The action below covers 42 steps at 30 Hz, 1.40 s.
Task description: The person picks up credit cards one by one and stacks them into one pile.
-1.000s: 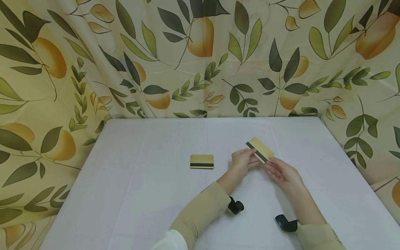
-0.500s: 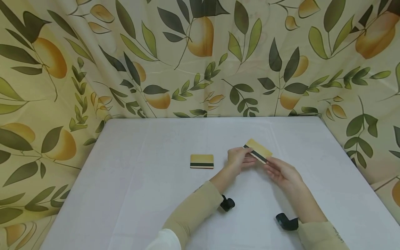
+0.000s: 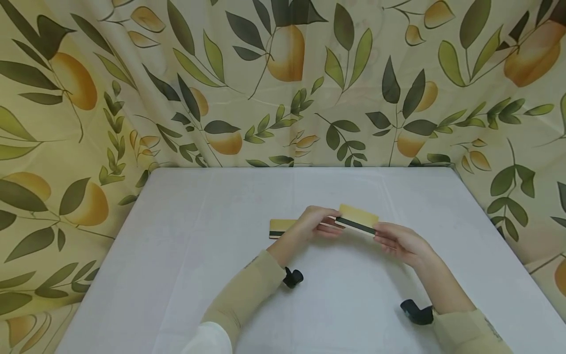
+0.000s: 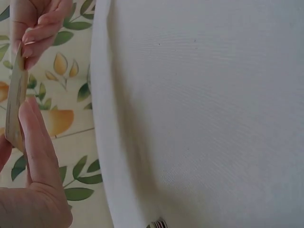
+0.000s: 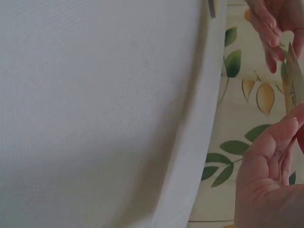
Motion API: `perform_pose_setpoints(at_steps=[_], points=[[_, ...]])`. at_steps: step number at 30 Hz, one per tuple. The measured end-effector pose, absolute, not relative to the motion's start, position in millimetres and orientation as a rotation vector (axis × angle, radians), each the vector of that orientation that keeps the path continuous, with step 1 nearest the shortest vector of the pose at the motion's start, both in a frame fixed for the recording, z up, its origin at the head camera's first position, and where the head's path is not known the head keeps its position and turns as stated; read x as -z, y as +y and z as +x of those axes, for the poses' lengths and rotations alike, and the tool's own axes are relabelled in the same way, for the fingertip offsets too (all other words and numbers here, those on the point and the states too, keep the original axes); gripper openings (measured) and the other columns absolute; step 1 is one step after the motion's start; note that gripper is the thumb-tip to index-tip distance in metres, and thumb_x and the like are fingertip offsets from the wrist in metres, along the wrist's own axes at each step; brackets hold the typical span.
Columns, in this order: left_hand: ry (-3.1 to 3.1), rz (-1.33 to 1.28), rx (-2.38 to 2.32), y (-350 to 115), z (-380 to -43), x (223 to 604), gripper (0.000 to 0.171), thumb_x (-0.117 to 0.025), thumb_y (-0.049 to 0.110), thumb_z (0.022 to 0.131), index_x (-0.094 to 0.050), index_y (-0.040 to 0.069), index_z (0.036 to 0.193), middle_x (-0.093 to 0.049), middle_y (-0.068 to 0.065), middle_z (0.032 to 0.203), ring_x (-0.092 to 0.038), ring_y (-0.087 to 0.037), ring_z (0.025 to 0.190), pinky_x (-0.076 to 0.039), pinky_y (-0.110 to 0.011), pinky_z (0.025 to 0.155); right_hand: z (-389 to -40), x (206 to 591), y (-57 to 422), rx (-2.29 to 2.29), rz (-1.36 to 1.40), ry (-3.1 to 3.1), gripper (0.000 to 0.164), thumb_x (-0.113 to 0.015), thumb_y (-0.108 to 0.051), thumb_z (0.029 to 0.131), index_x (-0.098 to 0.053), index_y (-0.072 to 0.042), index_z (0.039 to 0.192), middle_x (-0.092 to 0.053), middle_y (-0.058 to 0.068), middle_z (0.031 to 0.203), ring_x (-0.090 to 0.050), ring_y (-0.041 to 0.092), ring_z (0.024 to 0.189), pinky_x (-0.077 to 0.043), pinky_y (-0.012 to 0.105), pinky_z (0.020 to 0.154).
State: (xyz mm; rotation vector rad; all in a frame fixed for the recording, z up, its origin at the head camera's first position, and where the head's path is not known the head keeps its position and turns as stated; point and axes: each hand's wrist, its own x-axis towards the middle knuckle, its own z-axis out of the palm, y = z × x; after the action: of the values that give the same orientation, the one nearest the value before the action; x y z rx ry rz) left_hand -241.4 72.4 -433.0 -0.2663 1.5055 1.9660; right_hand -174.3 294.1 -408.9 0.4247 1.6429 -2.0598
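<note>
A gold bank card (image 3: 359, 216) with a dark stripe along its near side is held above the table between both hands. My left hand (image 3: 311, 223) pinches its left end, thumb on top and the other fingers stretched beneath. At the opposite end, my right hand (image 3: 404, 242) pinches the near right corner. Seen nearly edge-on, the card (image 4: 16, 102) looks thin in the left wrist view. Another gold, dark-striped card (image 3: 281, 226) lies on the table to the left, its right part hidden behind the left hand.
The table (image 3: 185, 280) has a white cover, its far edge running just beyond the hands. Behind and at the sides hangs a curtain (image 3: 261, 108) printed with leaves and fruit. Black wrist cameras (image 3: 417, 312) stick out inward from both forearms.
Both hands have kept hold of the card while it shifted left and turned closer to level. My left forearm swung left, so the left hand now covers part of the card on the table.
</note>
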Motion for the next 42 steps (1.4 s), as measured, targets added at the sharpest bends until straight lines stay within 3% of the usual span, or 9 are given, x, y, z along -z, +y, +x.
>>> perform_pose_setpoints(at_steps=[9, 16, 18, 23, 26, 42], points=[[1.579, -0.213, -1.939, 46.6, -233.7, 438.5, 0.019, -0.069, 0.004, 0.077, -0.065, -0.001, 0.095, -0.067, -0.014, 0.079, -0.067, -0.022, 0.059, -0.056, -0.028, 0.057, -183.1, 414.7, 280.7, 1.986, 0.353, 1.655, 0.011, -0.056, -0.009, 0.09, -0.061, -0.017, 0.085, -0.067, -0.004, 0.071, -0.066, 0.006, 0.066, -0.053, 0.017, 0.058], [1.617, -0.233, -1.95, 28.3, -227.5, 445.6, 0.024, -0.068, 0.003, 0.079, -0.065, -0.001, 0.102, -0.069, -0.016, 0.081, -0.067, -0.021, 0.06, -0.056, -0.028, 0.056, -187.4, 418.9, 263.9, 1.933, 0.338, 1.713, 0.004, -0.058, -0.01, 0.089, -0.058, -0.014, 0.092, -0.067, -0.003, 0.072, -0.066, 0.006, 0.065, -0.053, 0.017, 0.057], [1.629, -0.249, -1.948, 23.6, -226.5, 447.6, 0.025, -0.068, 0.003, 0.079, -0.065, -0.001, 0.104, -0.069, -0.017, 0.082, -0.067, -0.021, 0.06, -0.056, -0.028, 0.057, -188.3, 418.8, 258.0, 1.9, 0.343, 1.757, 0.009, -0.06, -0.013, 0.089, -0.057, -0.011, 0.097, -0.067, -0.004, 0.072, -0.066, 0.006, 0.065, -0.053, 0.017, 0.056], [1.664, -0.3, -1.956, 11.8, -225.6, 451.4, 0.029, -0.068, 0.003, 0.079, -0.063, -0.001, 0.108, -0.069, -0.014, 0.08, -0.067, -0.019, 0.058, -0.056, -0.028, 0.056, -192.6, 416.8, 241.4, 1.798, 0.358, 1.88, 0.042, -0.063, -0.02, 0.087, -0.049, 0.001, 0.121, -0.068, -0.004, 0.074, -0.066, 0.007, 0.067, -0.052, 0.017, 0.055], [1.694, -0.342, -1.969, 4.0, -224.5, 451.9, 0.031, -0.068, 0.003, 0.079, -0.063, -0.002, 0.11, -0.068, -0.013, 0.077, -0.066, -0.017, 0.055, -0.056, -0.028, 0.056, -196.3, 416.7, 230.8, 1.776, 0.36, 1.901, 0.054, -0.063, -0.02, 0.087, -0.042, 0.005, 0.13, -0.069, -0.002, 0.074, -0.067, 0.008, 0.067, -0.052, 0.017, 0.055], [1.76, -0.419, -2.002, -39.3, -223.8, 453.1, 0.034, -0.067, 0.006, 0.081, -0.06, -0.001, 0.114, -0.069, -0.012, 0.076, -0.068, -0.021, 0.061, -0.057, -0.031, 0.06, -210.6, 430.6, 183.6, 1.763, 0.365, 1.913, 0.053, -0.066, -0.019, 0.084, -0.047, 0.0, 0.13, -0.07, 0.002, 0.079, -0.067, 0.009, 0.068, -0.05, 0.017, 0.053]])
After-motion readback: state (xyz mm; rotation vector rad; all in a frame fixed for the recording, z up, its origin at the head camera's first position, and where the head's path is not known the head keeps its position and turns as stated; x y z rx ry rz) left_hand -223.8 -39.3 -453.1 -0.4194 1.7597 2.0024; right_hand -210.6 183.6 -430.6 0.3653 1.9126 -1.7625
